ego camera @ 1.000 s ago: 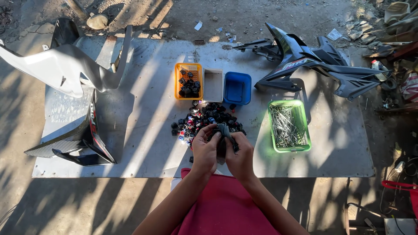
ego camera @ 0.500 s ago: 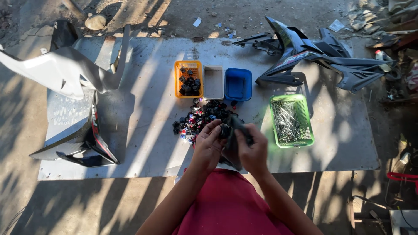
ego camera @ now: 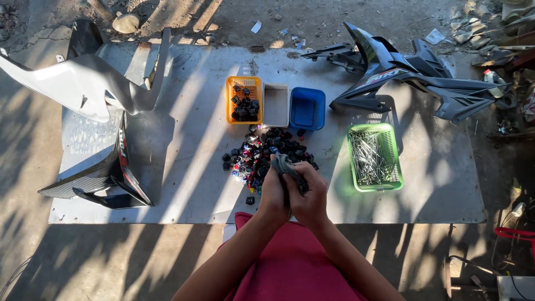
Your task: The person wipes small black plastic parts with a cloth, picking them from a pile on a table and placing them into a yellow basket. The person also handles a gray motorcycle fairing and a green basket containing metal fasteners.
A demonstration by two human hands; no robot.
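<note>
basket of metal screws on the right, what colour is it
Bright green, a slotted plastic basket on the sheet to the right of the hands; the head view shows it clearly.

Beyond the fingers, a grey sheet counter (ego camera: 184,167) is laid on dusty ground (ego camera: 234,22), outdoors. Hard sunlight is cast across both, broken by long slanting shadows. Stones and scraps of litter are scattered over the far ground.

hard sunlight from the far side falls in slanted stripes across the metal sheet (ego camera: 434,184), with long dark shadows between them. its far edge glares pale; its near edge and left corners sit dim. the green basket (ego camera: 374,156) glows. focus stays sharp; edges bend slightly.
</note>
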